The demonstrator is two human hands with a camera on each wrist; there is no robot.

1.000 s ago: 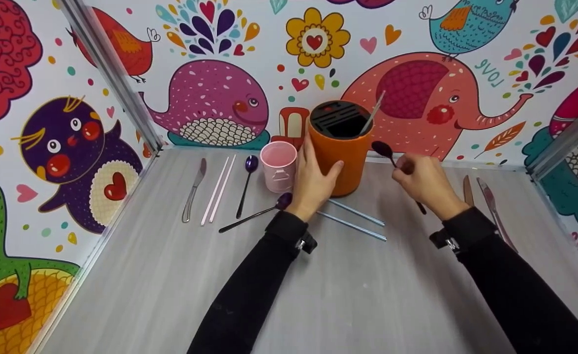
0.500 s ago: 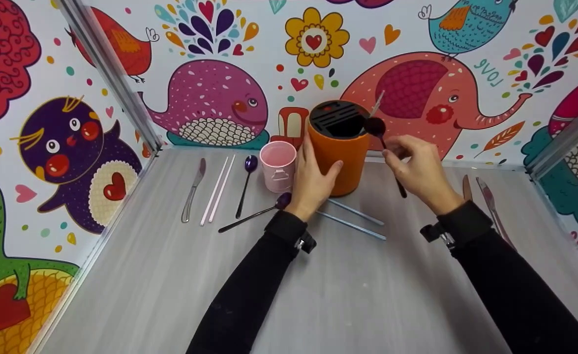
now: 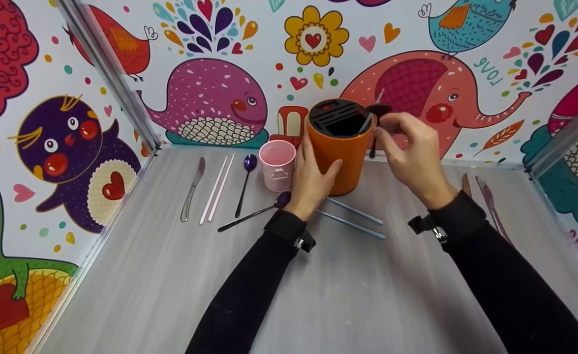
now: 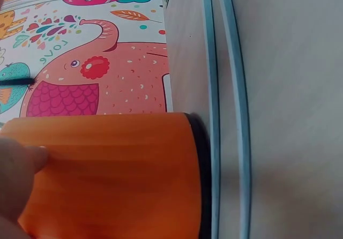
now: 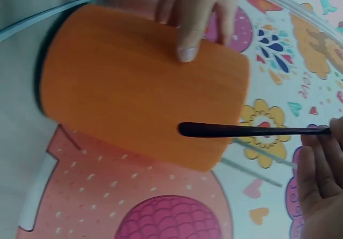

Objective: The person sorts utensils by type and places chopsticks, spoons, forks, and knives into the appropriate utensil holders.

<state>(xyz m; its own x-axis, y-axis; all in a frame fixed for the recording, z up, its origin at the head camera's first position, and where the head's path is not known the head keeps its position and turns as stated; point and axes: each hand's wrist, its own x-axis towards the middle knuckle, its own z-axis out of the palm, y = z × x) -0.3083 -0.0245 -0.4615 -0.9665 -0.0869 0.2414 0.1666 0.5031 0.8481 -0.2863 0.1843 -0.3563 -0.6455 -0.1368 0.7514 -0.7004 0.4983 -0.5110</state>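
Observation:
An orange utensil holder (image 3: 343, 162) with a black slotted top (image 3: 340, 118) stands upright near the back wall. My left hand (image 3: 313, 184) grips its left side, thumb across the front; in the left wrist view the thumb lies on the orange wall (image 4: 118, 174). My right hand (image 3: 414, 152) pinches a dark spoon by the handle (image 5: 241, 130), raised beside the holder's right rim. The spoon's bowl (image 3: 378, 109) points up and its handle end hangs down. Two thin pale sticks (image 5: 257, 172) jut from the holder's top in the right wrist view.
A pink cup (image 3: 277, 167) stands left of the holder. Two blue sticks (image 3: 352, 223) lie in front. Further left lie two purple spoons, one upright to the wall (image 3: 243, 189), two pink sticks (image 3: 217, 191) and a knife (image 3: 193, 191). Two more knives (image 3: 490, 201) lie right.
My right hand has lifted the spoon up and left, from right of the holder to beside its rim. The left hand and holder have stayed in place.

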